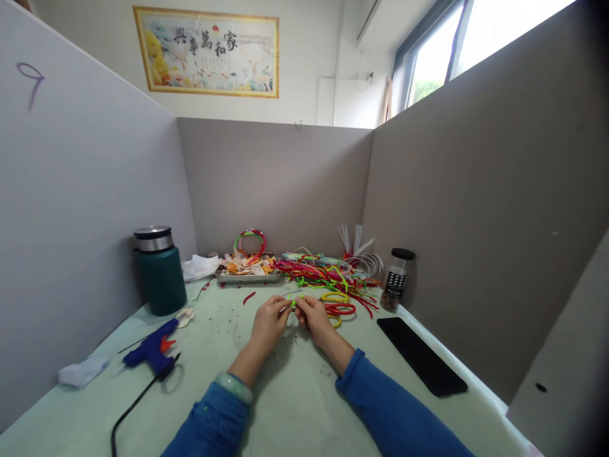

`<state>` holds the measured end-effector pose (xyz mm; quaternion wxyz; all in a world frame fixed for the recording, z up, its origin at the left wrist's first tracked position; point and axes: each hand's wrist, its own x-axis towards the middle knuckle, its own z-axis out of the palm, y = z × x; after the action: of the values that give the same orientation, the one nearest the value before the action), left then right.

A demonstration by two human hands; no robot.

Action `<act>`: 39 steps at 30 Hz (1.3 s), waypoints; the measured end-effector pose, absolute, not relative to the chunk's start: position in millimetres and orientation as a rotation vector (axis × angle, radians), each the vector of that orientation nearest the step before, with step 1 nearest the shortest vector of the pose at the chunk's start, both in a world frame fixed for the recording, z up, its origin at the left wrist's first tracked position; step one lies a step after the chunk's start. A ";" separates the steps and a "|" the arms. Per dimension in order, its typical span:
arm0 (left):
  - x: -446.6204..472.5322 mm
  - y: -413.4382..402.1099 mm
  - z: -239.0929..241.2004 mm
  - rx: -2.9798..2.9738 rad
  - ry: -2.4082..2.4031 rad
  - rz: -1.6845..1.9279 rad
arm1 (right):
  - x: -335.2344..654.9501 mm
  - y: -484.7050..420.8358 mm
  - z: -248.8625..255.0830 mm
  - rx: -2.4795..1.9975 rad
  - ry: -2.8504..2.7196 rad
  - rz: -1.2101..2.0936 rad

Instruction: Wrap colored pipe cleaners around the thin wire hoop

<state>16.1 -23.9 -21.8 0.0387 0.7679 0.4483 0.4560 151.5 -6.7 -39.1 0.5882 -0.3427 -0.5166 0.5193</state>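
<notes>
Both my hands meet over the middle of the pale green table (295, 393). My left hand (269, 322) and my right hand (311, 315) are each pinched on a thin lime-green fuzzy strip wound on a hoop (294, 301), held between them just above the table. Right behind the hands lie finished hoops in yellow (334, 296) and red (341, 309). A pile of red, green and yellow fuzzy strips (323, 274) spreads behind those. I wear blue sleeves and a pale bangle on the left wrist.
A blue glue gun (151, 349) with its black cord lies at the left, near a dark green flask (160, 270). A metal tray (247, 271) of scraps and a wrapped hoop stand at the back. A jar (396, 279) and a black phone (421, 355) sit right. Partition walls enclose the desk.
</notes>
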 end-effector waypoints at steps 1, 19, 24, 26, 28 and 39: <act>16.1 -23.6 -22.0 2.338 1.386 1.391 | 151.5 -7.1 -38.8 -0.804 -1.210 1.205; 12.0 -18.8 -16.8 1.925 1.534 1.429 | 146.0 -9.7 -40.5 -0.822 -1.455 1.230; 11.7 -17.2 -18.7 1.959 1.556 1.382 | 147.5 -7.9 -44.7 -1.019 -1.608 0.722; 12.1 -17.5 -18.9 1.970 1.598 1.350 | 148.9 -9.2 -44.6 -1.063 -1.650 0.542; 12.1 -18.1 -18.2 1.988 1.644 1.295 | 150.2 -11.1 -43.7 -1.099 -1.687 0.409; 10.1 -21.1 -20.3 2.162 1.856 0.962 | 155.8 -19.9 -34.8 -1.236 -1.853 0.174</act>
<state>10.1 -21.1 -20.3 0.0671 0.7173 0.6157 0.3193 155.8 -19.9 -34.8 0.4382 -0.4971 -0.7456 0.0699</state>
